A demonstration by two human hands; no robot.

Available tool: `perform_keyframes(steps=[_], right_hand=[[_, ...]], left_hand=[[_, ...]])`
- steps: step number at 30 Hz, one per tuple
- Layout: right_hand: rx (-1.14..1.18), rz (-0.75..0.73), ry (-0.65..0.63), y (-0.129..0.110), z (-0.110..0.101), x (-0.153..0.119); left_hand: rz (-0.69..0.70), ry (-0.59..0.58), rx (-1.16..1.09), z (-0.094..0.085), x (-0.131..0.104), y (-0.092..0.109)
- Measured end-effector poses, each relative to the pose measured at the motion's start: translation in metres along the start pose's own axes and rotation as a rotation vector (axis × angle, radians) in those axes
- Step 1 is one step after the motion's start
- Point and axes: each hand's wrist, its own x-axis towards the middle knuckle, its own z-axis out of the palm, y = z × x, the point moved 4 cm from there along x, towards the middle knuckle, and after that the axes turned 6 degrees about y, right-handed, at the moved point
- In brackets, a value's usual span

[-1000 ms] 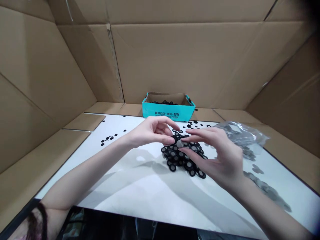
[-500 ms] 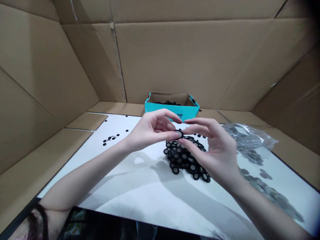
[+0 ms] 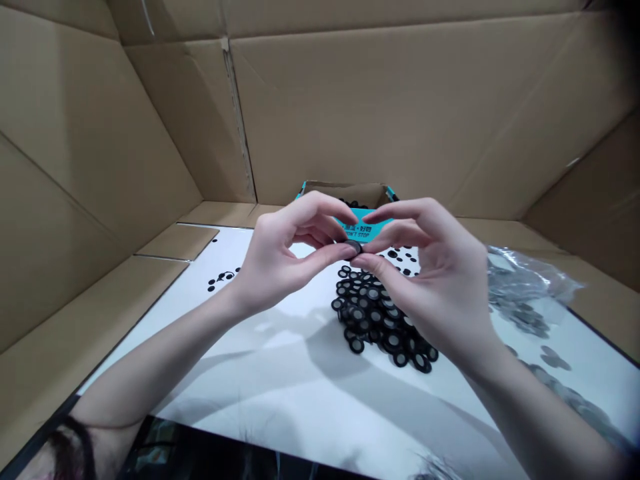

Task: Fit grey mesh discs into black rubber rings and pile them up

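Between both hands, above the white surface, is a small round black ring piece (image 3: 355, 247). My left hand (image 3: 295, 257) pinches its left side between thumb and fingers. The thumb and a finger of my right hand (image 3: 435, 280) grip it from the right. Both index fingers arch above it, their tips apart. Below and slightly right lies a heap of black rings with grey centres (image 3: 375, 317), partly hidden by my right hand.
Behind the hands stands a turquoise box (image 3: 363, 230) holding black pieces. A clear plastic bag (image 3: 530, 277) and loose grey discs (image 3: 575, 400) lie at the right. Small black dots (image 3: 220, 280) are at the left. Cardboard walls (image 3: 375, 113) surround the white table (image 3: 260, 380).
Both hands have risen slightly with the piece and now cover more of the box. The piece is tilted, its pale centre no longer clearly showing. The view has shifted slightly.
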Motion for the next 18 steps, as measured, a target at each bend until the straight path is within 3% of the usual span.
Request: perform_keyframes(steps=[5,12,18], right_hand=[[0.072,0.04,-0.051,0.005,0.002,0.0],[0.17,0.183,-0.124,0.02,-0.004,-0.003],[0.206,0.235,-0.19,0.026,-0.002,-0.003]], left_hand=[[-0.005,-0.039,0.033,0.002,-0.001,0.004],[-0.098,-0.252,0.004,0.011,-0.003,-0.007],[-0.174,-0.234,-0.092,0.01,-0.001,-0.012]])
